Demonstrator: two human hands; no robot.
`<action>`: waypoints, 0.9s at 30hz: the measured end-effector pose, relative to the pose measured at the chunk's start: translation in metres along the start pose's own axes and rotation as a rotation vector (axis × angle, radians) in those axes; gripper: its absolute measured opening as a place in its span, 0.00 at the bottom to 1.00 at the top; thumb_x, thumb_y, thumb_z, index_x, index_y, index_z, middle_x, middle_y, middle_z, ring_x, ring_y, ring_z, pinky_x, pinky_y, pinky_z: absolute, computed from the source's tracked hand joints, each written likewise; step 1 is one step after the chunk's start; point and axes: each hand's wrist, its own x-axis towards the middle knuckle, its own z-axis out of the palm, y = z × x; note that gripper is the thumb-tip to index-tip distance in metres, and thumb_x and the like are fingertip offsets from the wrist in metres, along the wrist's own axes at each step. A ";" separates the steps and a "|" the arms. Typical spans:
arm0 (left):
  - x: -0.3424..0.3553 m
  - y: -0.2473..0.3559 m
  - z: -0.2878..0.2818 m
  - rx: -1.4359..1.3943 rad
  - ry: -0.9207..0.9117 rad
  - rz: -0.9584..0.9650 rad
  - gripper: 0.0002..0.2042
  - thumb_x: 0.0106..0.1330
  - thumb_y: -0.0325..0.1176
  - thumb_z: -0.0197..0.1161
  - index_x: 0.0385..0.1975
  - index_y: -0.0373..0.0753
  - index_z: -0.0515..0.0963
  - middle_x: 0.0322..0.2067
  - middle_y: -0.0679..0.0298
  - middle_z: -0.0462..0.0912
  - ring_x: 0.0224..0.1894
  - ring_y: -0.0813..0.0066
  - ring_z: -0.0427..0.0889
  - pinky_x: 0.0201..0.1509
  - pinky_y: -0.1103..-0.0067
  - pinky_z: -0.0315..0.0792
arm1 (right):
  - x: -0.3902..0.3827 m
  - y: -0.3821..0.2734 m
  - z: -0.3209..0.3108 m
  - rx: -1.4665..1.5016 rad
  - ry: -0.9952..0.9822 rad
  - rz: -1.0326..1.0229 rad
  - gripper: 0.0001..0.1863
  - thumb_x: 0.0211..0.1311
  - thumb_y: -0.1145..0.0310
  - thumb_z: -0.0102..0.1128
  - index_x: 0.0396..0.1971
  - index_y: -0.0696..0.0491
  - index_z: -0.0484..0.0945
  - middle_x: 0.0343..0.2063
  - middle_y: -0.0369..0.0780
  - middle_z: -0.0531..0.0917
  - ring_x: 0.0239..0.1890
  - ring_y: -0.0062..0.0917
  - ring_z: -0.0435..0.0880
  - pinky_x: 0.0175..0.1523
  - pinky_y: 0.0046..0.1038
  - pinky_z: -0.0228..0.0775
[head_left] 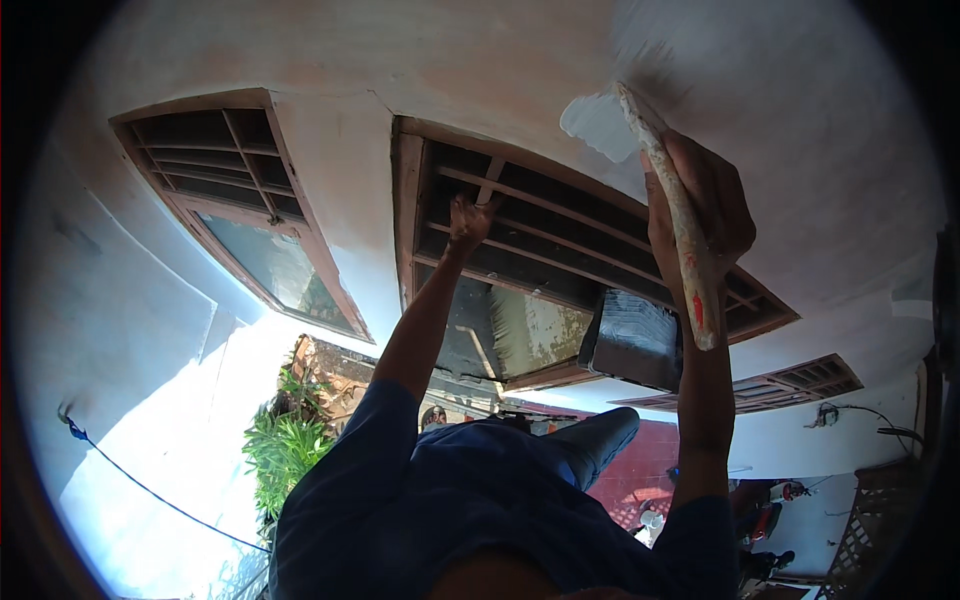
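Note:
My right hand (712,205) is raised and closed around the long, paint-spattered handle of a paintbrush (690,262). The handle has red marks near its lower end, and its upper end is close to the wall (480,60). Beside it lies a patch of pale wet-looking paint (602,125); the bristles cannot be made out clearly. My left hand (470,220) grips a bar of the brown wooden window grille (560,235). Below the grille, next to my right forearm, sits a dark container (637,340) with pale paint on it.
Another barred window (235,195) is at the left, and a third (765,385) lies at the lower right. Green plants (285,445) grow at the lower left. A blue cord (165,495) hangs along the left wall. Far below are a red floor (635,465) and a parked motorbike (770,515).

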 end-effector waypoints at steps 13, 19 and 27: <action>0.013 0.002 -0.012 -0.012 -0.020 0.002 0.24 0.66 0.36 0.43 0.62 0.62 0.54 0.21 0.60 0.68 0.25 0.67 0.69 0.36 0.73 0.69 | -0.060 -0.019 0.011 0.032 -0.237 -0.014 0.15 0.42 0.72 0.65 0.34 0.50 0.76 0.29 0.35 0.80 0.31 0.27 0.80 0.34 0.26 0.75; 0.013 0.002 -0.009 -0.154 -0.001 -0.069 0.21 0.66 0.39 0.44 0.60 0.59 0.59 0.23 0.55 0.71 0.28 0.64 0.71 0.37 0.71 0.70 | -0.042 -0.010 0.012 0.010 -0.208 -0.040 0.15 0.44 0.73 0.65 0.35 0.52 0.77 0.29 0.37 0.80 0.31 0.28 0.80 0.34 0.25 0.75; 0.006 0.007 -0.008 -0.051 -0.051 -0.014 0.19 0.66 0.43 0.45 0.57 0.57 0.64 0.20 0.55 0.71 0.30 0.60 0.74 0.40 0.66 0.71 | -0.055 -0.021 0.008 -0.010 -0.247 -0.070 0.16 0.42 0.71 0.62 0.36 0.50 0.76 0.31 0.35 0.80 0.32 0.27 0.80 0.35 0.26 0.74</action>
